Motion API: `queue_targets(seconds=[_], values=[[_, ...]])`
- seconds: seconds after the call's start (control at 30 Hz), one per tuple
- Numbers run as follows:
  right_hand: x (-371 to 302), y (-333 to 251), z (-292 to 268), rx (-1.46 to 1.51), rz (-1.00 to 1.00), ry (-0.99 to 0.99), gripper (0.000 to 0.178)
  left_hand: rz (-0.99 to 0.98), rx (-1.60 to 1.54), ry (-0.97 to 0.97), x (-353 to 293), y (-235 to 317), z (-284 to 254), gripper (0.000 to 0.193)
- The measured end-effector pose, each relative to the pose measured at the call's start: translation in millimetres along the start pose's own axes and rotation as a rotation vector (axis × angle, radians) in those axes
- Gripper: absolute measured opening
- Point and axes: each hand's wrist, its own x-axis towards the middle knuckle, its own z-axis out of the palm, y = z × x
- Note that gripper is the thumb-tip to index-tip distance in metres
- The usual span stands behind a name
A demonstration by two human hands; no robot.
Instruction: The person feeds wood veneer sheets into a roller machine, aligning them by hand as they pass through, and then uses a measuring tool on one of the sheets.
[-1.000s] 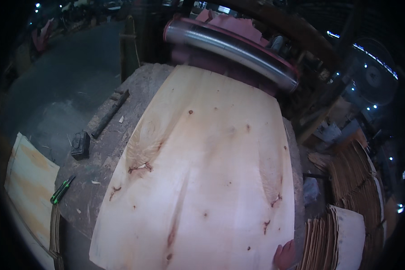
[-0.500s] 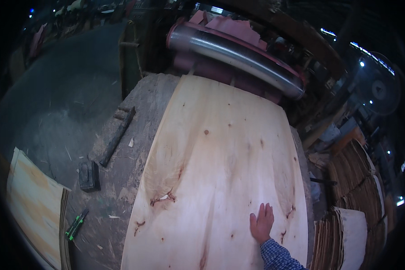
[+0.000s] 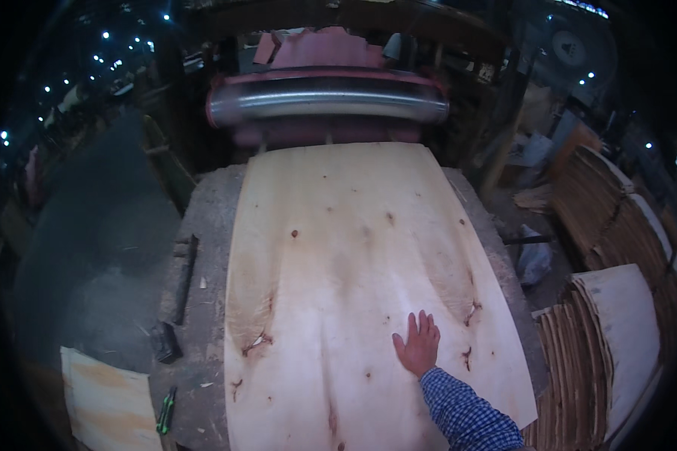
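Note:
A large pale wood veneer sheet (image 3: 353, 263) with dark knots lies across the worktable (image 3: 203, 195). Its far edge is close to a shiny metal roller (image 3: 323, 104). My right hand (image 3: 418, 346) rests flat on the near right part of the sheet, fingers spread, with nothing held. A blue checked sleeve (image 3: 462, 406) covers that arm. My left hand is outside the picture.
On the table's left side lie a dark hammer (image 3: 183, 279), a dark block (image 3: 165, 343) and a green-and-black utility knife (image 3: 167, 410). A stack of veneer (image 3: 109, 398) stands near left. More veneer stacks (image 3: 617, 331) are at right. A round fan (image 3: 569, 46) is at far right.
My view has turned, so the roller and sheet now look straighter and the roller sits further left. My right hand stays on the sheet, its fingers now more spread.

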Motion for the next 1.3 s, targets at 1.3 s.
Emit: queue_targets(seconds=[1.3], values=[[-176.9,3.6,-22.9,-0.110,0.113,-0.053,0.060,0.952,1.360,0.419,456.5,295.0,35.1,0.059]])
